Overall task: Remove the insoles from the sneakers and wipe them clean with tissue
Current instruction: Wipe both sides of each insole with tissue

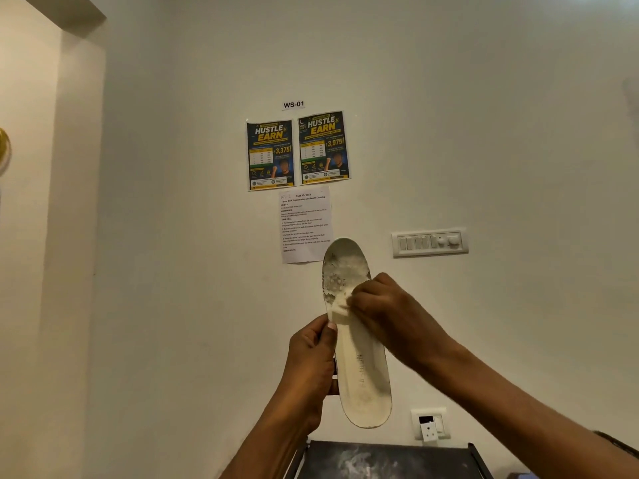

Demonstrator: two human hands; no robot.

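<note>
Left hand grips insole | right hand presses tissue | cream wall

The insole stands upright before the wall, the left hand gripping its left edge and the right hand pressing tissue on its face. Posters hang behind above, a switch panel to the right, and a rack sits below.
</note>
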